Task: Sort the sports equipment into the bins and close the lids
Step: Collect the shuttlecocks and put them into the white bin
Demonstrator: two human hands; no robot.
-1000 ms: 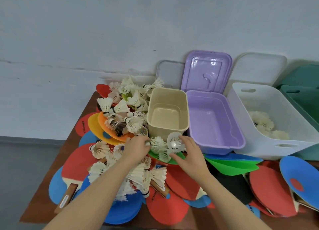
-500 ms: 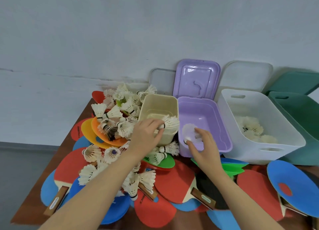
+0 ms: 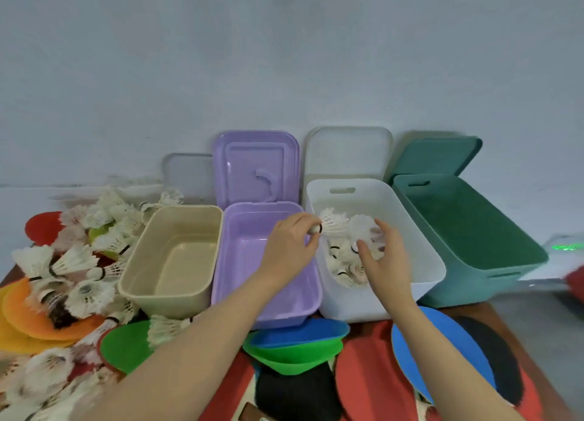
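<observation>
Left of frame: loose shuttlecock pile (image 3: 72, 272) on the surface, over orange and red paddles. Beige bin (image 3: 172, 256) and purple bin (image 3: 268, 262) stand open, nothing visible inside either.

Centre: left hand (image 3: 292, 246) hangs over the purple bin's right rim. Its grip is pinched shut on the cork end of one shuttlecock (image 3: 330, 224); the long axis runs roughly level, feathers pointing right, already over the white bin (image 3: 379, 256).

Right of centre: right hand (image 3: 384, 256) sits over the white bin, directly above the shuttlecocks inside. Its grip is loosely closed around a second shuttlecock (image 3: 363, 231), feathers blurred.

Judgement: release goes straight down; the right hand is nearer.

Green bin (image 3: 467, 234) at far right, open.
</observation>
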